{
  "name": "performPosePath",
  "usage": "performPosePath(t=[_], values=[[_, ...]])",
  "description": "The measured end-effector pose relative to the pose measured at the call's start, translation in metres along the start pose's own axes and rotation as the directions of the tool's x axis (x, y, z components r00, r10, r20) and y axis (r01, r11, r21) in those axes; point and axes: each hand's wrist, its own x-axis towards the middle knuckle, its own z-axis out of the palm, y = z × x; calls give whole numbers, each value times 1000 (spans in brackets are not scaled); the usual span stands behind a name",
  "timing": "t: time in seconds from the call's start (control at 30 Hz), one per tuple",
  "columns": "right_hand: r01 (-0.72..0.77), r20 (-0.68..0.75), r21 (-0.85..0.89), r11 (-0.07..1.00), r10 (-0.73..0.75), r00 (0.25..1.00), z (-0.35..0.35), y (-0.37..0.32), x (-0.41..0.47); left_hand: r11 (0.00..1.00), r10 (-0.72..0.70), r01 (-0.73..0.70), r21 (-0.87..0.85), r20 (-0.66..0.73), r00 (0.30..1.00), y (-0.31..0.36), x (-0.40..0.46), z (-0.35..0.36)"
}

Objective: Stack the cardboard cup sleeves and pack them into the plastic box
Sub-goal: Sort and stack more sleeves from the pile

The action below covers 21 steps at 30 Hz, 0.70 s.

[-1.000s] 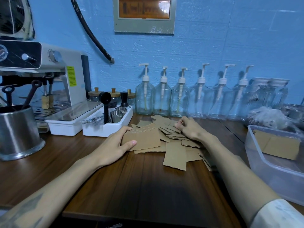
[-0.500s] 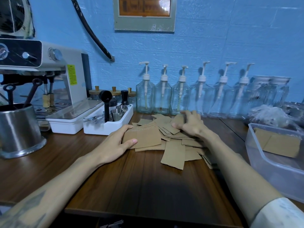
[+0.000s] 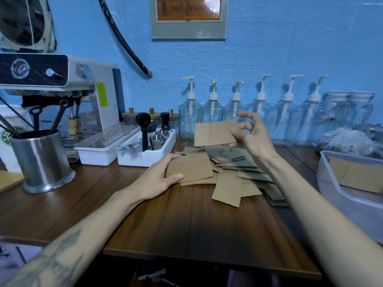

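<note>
Several flat brown cardboard cup sleeves lie in a loose pile [image 3: 238, 172] on the wooden counter. My left hand [image 3: 159, 179] grips a small stack of sleeves [image 3: 189, 167] at the pile's left side, thumb on its near edge. My right hand [image 3: 251, 134] is raised above the pile and pinches one sleeve [image 3: 215, 132] by its right end, holding it in the air. The clear plastic box [image 3: 331, 187] stands at the right edge with some sleeves [image 3: 356, 175] lying inside.
A row of glass pump bottles [image 3: 235, 114] lines the blue wall behind the pile. A white tray of coffee tools [image 3: 148, 146], an espresso machine [image 3: 62, 96] and a steel canister [image 3: 41, 160] stand on the left. Bare counter [image 3: 186, 220] lies in front.
My right hand has lifted one sleeve off the pile and raised it into the air. My left hand has stayed on its stack.
</note>
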Motion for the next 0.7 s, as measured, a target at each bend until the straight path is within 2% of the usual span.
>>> performPosePath(t=[0.07, 0.13, 0.23, 0.3, 0.47, 0.6, 0.7], values=[[19, 174, -10, 1000, -17, 985, 7, -3, -15, 1000, -11, 11, -23, 6, 1000, 2, -1, 0], [31, 280, -65, 997, -11, 960, 15, 1, -27, 998, -31, 31, -54, 8, 1000, 4, -2, -1], [129, 283, -317, 940, -36, 959, 23, 11, -36, 996, -48, 48, -73, 2, 999, 6, -3, 0], [207, 323, -420, 883, -68, 944, 28, 16, -41, 997, -48, 47, -59, -7, 999, 5, -3, 0], [393, 442, -516, 761, -156, 883, 36, 24, -42, 999, -17, 17, 28, -7, 1000, -3, 1, 0], [531, 578, -618, 580, -122, 807, 40, 29, -41, 1000, 13, -13, 21, -4, 1000, -2, 1, 0], [556, 627, -596, 579, -96, 773, 48, 36, -44, 999, 31, -31, 26, -6, 1000, 1, 0, 0]])
